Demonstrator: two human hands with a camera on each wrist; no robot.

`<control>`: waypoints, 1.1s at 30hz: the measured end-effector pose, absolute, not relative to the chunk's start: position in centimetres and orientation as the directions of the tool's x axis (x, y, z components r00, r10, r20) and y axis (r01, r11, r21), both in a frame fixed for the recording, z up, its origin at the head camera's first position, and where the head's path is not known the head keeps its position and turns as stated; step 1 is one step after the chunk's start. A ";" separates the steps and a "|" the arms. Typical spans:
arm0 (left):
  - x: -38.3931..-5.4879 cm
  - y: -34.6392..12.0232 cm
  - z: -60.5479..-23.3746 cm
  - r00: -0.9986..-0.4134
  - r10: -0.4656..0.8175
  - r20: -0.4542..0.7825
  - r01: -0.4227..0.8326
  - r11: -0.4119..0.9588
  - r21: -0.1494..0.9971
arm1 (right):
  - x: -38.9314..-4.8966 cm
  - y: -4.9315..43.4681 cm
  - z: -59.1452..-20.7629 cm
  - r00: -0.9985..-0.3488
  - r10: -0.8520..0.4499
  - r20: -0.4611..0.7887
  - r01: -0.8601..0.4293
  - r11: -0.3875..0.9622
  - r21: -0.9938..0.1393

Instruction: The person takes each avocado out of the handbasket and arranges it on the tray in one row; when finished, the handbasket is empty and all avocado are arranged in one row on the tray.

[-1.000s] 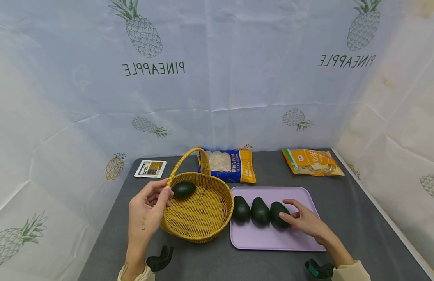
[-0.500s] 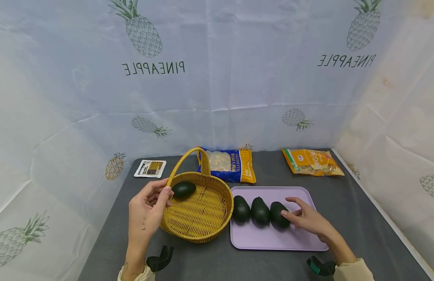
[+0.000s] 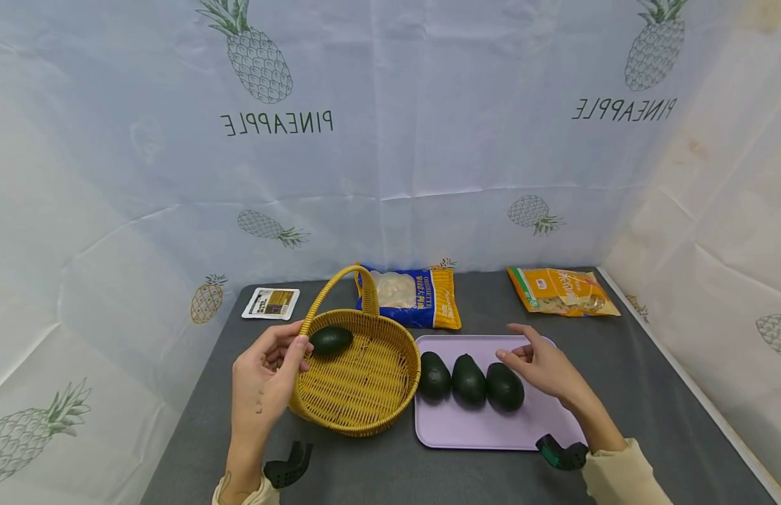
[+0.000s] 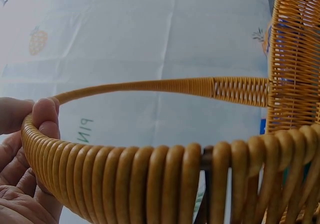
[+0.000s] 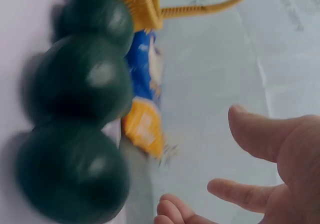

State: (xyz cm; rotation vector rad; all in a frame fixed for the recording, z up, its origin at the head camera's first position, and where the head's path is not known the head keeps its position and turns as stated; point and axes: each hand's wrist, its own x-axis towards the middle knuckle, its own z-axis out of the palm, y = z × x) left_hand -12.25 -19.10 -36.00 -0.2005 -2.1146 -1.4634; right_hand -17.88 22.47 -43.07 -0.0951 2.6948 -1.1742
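Note:
My left hand (image 3: 270,372) grips the handle (image 4: 115,171) of a yellow wicker basket (image 3: 365,393), thumb and fingers curled round it. One dark green avocado (image 3: 331,341) lies inside, by the basket's left wall. To the basket's right, three more avocados stand in a row on a lilac tray (image 3: 466,431): a left one (image 3: 434,376), a middle one (image 3: 469,382) and a right one (image 3: 505,387). Above the right avocado, my right hand (image 3: 544,361) hovers with thumb and fingers spread and nothing between them; the right wrist view shows it apart from the fruit (image 5: 75,174).
Behind the basket lies a blue and yellow food bag (image 3: 409,298). An orange bag (image 3: 562,292) is at the back right of the dark table (image 3: 365,470), and a small white and brown packet (image 3: 270,303) at the back left. Pineapple-print cloth (image 3: 390,154) hangs around the table.
My right hand has let go of the right avocado and lifted up and away toward the back. The left hand and basket have stayed in place.

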 end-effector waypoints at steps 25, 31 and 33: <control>-12.2 -19.1 -36.0 -0.837 -0.175 0.518 0.436 0.360 0.825 | -21.6 9.4 -39.6 -0.877 -0.475 -0.070 -0.206 0.505 -0.838; -12.2 -19.1 -36.0 -0.840 -0.183 0.511 0.426 0.362 0.829 | -22.0 7.8 -39.8 -0.861 -0.503 -0.075 -0.223 0.507 -0.832; -12.2 -19.1 -35.9 -0.840 -0.185 0.510 0.424 0.363 0.830 | -22.2 7.4 -39.9 -0.854 -0.515 -0.077 -0.228 0.502 -0.834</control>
